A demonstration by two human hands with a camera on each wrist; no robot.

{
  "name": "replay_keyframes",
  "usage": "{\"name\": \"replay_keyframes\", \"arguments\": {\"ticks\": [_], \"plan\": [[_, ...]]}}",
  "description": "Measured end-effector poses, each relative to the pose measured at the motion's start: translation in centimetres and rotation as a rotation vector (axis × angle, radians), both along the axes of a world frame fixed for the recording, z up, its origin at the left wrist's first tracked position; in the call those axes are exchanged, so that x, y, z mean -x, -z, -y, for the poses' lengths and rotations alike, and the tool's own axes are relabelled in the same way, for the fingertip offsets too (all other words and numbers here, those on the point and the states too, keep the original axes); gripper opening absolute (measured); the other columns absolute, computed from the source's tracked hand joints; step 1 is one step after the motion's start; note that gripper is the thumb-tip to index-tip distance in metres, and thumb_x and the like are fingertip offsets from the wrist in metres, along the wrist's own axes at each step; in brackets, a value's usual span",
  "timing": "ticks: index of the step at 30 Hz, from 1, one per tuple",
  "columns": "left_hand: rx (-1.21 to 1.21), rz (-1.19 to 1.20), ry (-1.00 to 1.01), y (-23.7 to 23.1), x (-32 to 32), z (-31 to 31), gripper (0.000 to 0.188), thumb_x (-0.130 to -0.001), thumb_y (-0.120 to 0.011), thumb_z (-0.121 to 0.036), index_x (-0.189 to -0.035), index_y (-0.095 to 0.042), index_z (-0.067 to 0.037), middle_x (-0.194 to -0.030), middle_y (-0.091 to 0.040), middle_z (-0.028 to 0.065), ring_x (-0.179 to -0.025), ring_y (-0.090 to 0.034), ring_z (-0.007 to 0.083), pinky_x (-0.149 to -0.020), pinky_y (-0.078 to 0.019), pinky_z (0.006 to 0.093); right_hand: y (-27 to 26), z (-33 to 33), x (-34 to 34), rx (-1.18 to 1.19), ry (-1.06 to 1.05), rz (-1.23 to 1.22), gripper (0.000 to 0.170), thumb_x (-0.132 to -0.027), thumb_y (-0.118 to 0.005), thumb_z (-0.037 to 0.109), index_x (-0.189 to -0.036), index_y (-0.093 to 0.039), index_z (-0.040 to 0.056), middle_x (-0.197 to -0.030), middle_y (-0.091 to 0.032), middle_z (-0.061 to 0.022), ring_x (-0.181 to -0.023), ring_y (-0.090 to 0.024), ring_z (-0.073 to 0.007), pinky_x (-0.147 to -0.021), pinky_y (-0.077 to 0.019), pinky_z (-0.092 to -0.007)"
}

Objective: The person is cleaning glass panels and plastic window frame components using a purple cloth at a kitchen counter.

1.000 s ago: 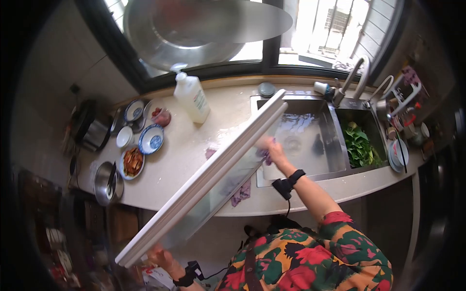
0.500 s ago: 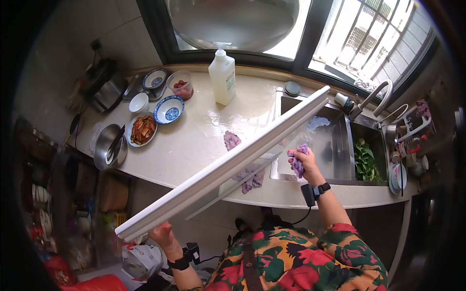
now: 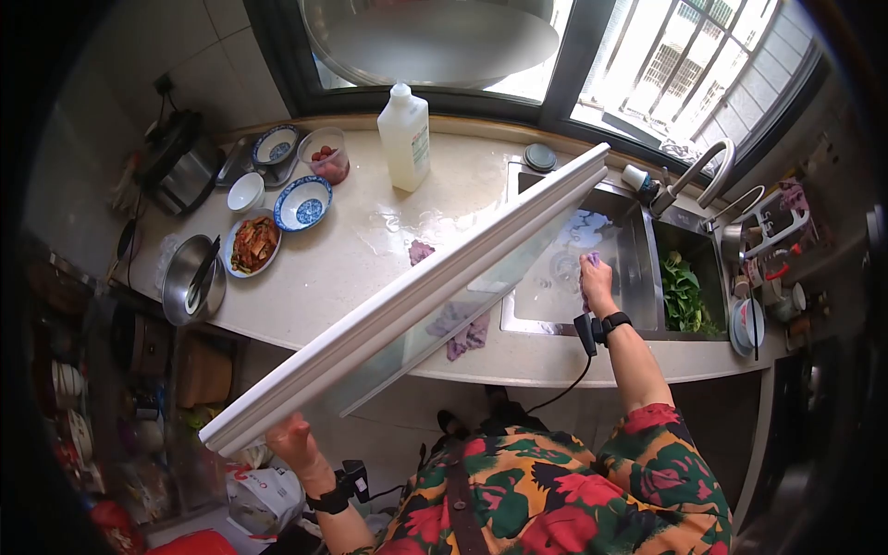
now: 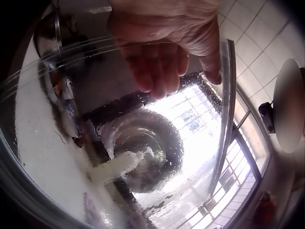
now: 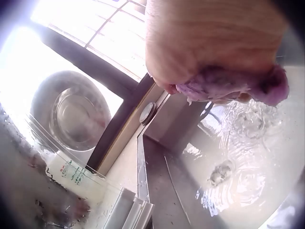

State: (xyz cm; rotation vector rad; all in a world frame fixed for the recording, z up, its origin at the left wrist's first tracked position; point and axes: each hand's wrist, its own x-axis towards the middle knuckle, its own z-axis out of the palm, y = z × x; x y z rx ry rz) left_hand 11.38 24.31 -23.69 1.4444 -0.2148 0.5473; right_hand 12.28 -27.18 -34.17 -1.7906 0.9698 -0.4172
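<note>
A glass panel with a white frame edge (image 3: pixel 407 301) slants over the counter, its upper end above the sink (image 3: pixel 638 268). At its lower end my left hand (image 3: pixel 294 442) holds it; in the left wrist view the fingers of this hand (image 4: pixel 164 62) lie against the wet glass (image 4: pixel 138 143), the thumb near its edge. Over the sink basin, right of the panel, my right hand (image 3: pixel 597 279) grips a crumpled purple cloth (image 5: pixel 228 86). Water with ripples (image 5: pixel 248 176) shows below it. Another purple cloth (image 3: pixel 469 338) lies at the counter's front edge, partly behind the glass.
A large bottle (image 3: pixel 404 143) stands at the back of the counter (image 3: pixel 351 254). To the left are blue-patterned bowls (image 3: pixel 302 203), a plate of food (image 3: pixel 254 244) and a steel bowl (image 3: pixel 194 282). Leafy greens (image 3: pixel 683 294) fill the right basin beside the faucet (image 3: pixel 708 171).
My right hand with its cloth has moved away from the glass, rightward over the basin. The panel's lower end has risen somewhat, my left hand still at it. The head view has shifted.
</note>
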Motion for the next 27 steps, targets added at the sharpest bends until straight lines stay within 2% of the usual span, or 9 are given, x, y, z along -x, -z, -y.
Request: {"name": "replay_keyframes", "arguments": {"ticks": [4, 6, 8, 12, 14, 16, 19, 21, 27], "plan": [[-0.003, -0.001, 0.004, 0.8, 0.2, -0.7, 0.063, -0.066, -0.073, -0.045, -0.107, -0.052, -0.002, -0.102, -0.052, 0.0084, -0.088, -0.052, 0.0182, -0.062, -0.0539, 0.0389, -1.1, -2.1, 0.7, -0.232, -0.041, 0.097, 0.035, -0.085, -0.053, 0.035, -0.062, -0.051, 0.0091, -0.057, -0.051, -0.0004, -0.050, -0.048, -0.0086, -0.048, -0.0371, -0.0243], [-0.047, -0.042, 0.007, 1.3, 0.4, -1.4, 0.058, -0.067, -0.073, -0.044, -0.103, -0.054, -0.003, -0.099, -0.052, 0.0080, -0.087, -0.052, 0.0180, -0.062, -0.0539, 0.0394, -1.0, -3.2, 2.1, -0.601, -0.077, 0.177, 0.036, -0.084, -0.052, 0.038, -0.065, -0.054, 0.0079, -0.058, -0.054, -0.0032, -0.049, -0.050, -0.0106, -0.047, -0.0394, -0.0234], [-0.029, -0.006, -0.006, 1.8, 0.2, -1.3, 0.055, -0.067, -0.073, -0.044, -0.101, -0.055, -0.004, -0.098, -0.052, 0.0079, -0.086, -0.052, 0.0179, -0.062, -0.0539, 0.0399, 2.6, -2.4, 3.7, -0.604, -0.137, 0.203, 0.034, -0.085, -0.051, 0.036, -0.071, -0.058, 0.0051, -0.060, -0.056, -0.0042, -0.055, -0.054, -0.0119, -0.052, -0.0425, -0.0229], [0.004, 0.026, -0.010, 2.8, 0.3, -1.8, 0.049, -0.069, -0.072, -0.043, -0.096, -0.056, -0.005, -0.096, -0.052, 0.0074, -0.086, -0.053, 0.0185, -0.063, -0.0538, 0.0413, 0.7, -4.4, 6.3, -0.116, -0.405, -0.092, 0.026, -0.084, -0.051, 0.021, -0.102, -0.059, 0.0050, -0.085, -0.062, -0.0109, -0.074, -0.059, -0.0198, -0.069, -0.0466, -0.0286], [-0.005, 0.032, -0.011, 3.1, 0.4, -2.1, 0.049, -0.069, -0.071, -0.044, -0.096, -0.056, -0.005, -0.098, -0.052, 0.0079, -0.088, -0.053, 0.0193, -0.064, -0.0535, 0.0416, 0.4, -5.0, 7.4, 0.822, -0.777, 0.013, 0.028, -0.081, -0.054, 0.013, -0.108, -0.059, 0.0077, -0.107, -0.058, -0.0170, -0.092, -0.056, -0.0262, -0.080, -0.0445, -0.0342], [-0.014, 0.041, -0.014, 3.1, 0.4, -2.0, 0.050, -0.069, -0.071, -0.044, -0.096, -0.056, -0.005, -0.099, -0.052, 0.0084, -0.090, -0.052, 0.0202, -0.064, -0.0532, 0.0418, 1.0, -4.6, 8.1, 0.810, -0.849, -0.055, 0.033, -0.078, -0.056, 0.014, -0.111, -0.058, 0.0107, -0.120, -0.050, -0.0175, -0.105, -0.048, -0.0316, -0.087, -0.0408, -0.0371], [-0.060, 0.071, -0.011, 2.2, 0.8, -1.5, 0.052, -0.070, -0.070, -0.045, -0.099, -0.055, -0.005, -0.104, -0.052, 0.0102, -0.093, -0.052, 0.0219, -0.065, -0.0525, 0.0418, 0.0, -5.9, 7.9, 0.939, -0.769, -0.099, 0.026, -0.078, -0.055, 0.016, -0.103, -0.060, 0.0089, -0.105, -0.058, -0.0164, -0.097, -0.053, -0.0319, -0.081, -0.0434, -0.0384], [-0.065, 0.071, -0.023, 1.4, 1.0, -0.7, 0.055, -0.070, -0.070, -0.046, -0.103, -0.053, -0.005, -0.107, -0.051, 0.0116, -0.095, -0.052, 0.0228, -0.066, -0.0521, 0.0408, -0.3, -6.8, 6.8, 0.738, -0.635, -0.404, 0.020, -0.080, -0.054, 0.020, -0.092, -0.061, 0.0056, -0.087, -0.061, -0.0154, -0.086, -0.057, -0.0323, -0.073, -0.0450, -0.0404], [-0.066, 0.062, -0.024, 1.8, 0.6, -0.9, 0.055, -0.070, -0.070, -0.047, -0.100, -0.052, -0.005, -0.098, -0.054, 0.0097, -0.091, -0.053, 0.0206, -0.065, -0.0515, 0.0394, 2.9, -6.5, 5.2, 0.759, -0.435, -0.146, 0.026, -0.078, -0.057, 0.033, -0.077, -0.062, 0.0081, -0.072, -0.060, -0.0158, -0.070, -0.058, -0.0346, -0.062, -0.0443, -0.0435]]}}
